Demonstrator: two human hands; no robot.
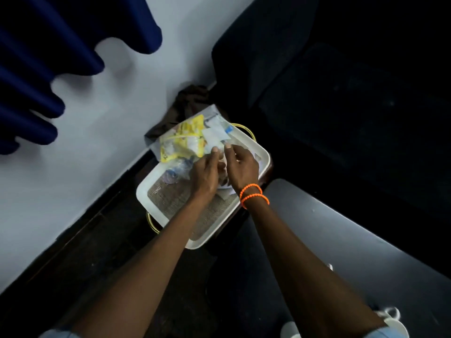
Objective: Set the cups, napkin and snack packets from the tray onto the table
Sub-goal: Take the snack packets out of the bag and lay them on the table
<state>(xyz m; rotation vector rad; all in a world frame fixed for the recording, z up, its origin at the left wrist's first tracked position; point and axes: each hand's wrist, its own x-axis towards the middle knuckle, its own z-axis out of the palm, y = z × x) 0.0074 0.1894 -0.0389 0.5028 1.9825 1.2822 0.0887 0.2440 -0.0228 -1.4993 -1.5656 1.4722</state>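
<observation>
A white tray (156,191) with a woven mat and gold handles sits low in the middle of the head view. At its far end lies a clear bag of yellow snack packets (188,140) and white sachets. Both of my hands meet there. My left hand (205,176) pinches the bag's near edge with its fingertips. My right hand (240,169), with orange bead bracelets on the wrist, pinches the same edge just to the right. No cups or napkin can be told apart in the blur.
A pale wall (109,106) runs along the left, with dark blue curtain folds (36,69) at the upper left. A brown cloth (185,103) lies behind the tray. A dark seat (341,93) fills the right; a grey surface (341,240) sits at lower right.
</observation>
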